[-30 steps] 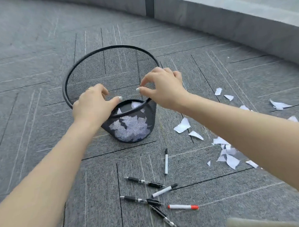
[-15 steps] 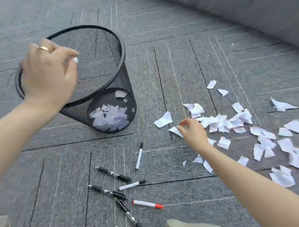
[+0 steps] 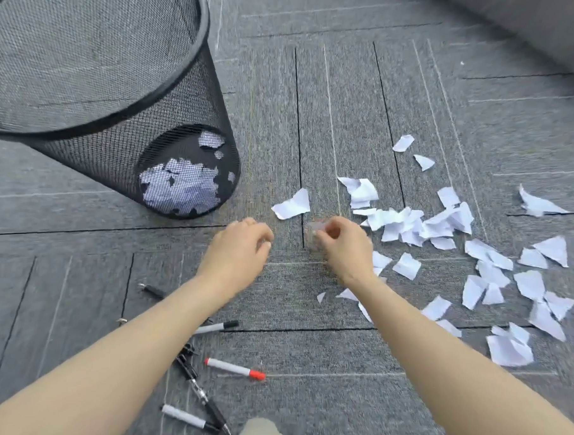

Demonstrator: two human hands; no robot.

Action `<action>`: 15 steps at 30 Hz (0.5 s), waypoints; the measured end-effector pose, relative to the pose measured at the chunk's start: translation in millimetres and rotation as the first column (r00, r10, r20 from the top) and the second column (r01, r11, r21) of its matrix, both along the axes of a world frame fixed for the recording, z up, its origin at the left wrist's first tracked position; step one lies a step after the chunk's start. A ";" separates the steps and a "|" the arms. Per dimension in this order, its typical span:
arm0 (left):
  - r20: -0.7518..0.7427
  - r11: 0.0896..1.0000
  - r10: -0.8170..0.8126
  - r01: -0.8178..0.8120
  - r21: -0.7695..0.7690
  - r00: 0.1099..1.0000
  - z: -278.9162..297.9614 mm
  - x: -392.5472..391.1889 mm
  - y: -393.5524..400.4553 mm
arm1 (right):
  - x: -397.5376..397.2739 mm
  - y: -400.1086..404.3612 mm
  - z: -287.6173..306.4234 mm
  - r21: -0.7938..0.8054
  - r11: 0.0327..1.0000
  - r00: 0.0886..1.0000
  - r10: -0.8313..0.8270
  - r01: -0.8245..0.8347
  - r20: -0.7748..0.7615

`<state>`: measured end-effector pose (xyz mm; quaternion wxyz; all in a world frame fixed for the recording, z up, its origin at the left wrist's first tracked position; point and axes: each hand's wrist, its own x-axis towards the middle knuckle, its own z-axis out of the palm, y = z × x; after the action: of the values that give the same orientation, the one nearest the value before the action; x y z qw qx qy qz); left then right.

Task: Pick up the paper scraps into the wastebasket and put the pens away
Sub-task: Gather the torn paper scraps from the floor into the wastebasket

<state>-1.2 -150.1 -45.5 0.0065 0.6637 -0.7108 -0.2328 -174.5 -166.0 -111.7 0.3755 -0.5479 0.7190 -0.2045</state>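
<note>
Down on the grey carpet (image 3: 318, 354), the head view shows a black mesh wastebasket (image 3: 162, 101) at the upper left, white scraps visible through its base. Both hands hover low at the centre. The left hand (image 3: 237, 249) has loosely curled fingers and holds nothing visible. The right hand (image 3: 342, 244) pinches a blurred paper scrap (image 3: 317, 227) between thumb and fingertips. Loose paper scraps (image 3: 444, 230) spread across the carpet's right side. Pens (image 3: 200, 379) lie toward the lower left, one with a red cap (image 3: 234, 369). No writing is readable anywhere.
</note>
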 end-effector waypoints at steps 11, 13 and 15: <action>0.098 0.975 0.169 -0.180 0.127 0.981 -54.6 -64.1 -95.2 | -70.5 80.0 -10.5 -0.036 0.977 0.975 -0.213 0.211 -0.069; 0.135 0.970 0.216 -0.228 0.083 0.967 -61.8 -77.7 -100.5 | -73.7 87.6 -11.7 0.007 0.974 0.971 -0.225 0.226 -0.081; 0.134 0.961 0.267 -0.274 0.037 0.954 -66.8 -82.0 -102.7 | -75.1 89.9 -11.1 0.012 0.963 0.961 -0.269 0.271 -0.066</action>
<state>-83.2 -252.8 -112.3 -0.0253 0.7683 -0.6053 -0.2065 -249.6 -76.1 -122.8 0.3267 -0.4469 0.8008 -0.2284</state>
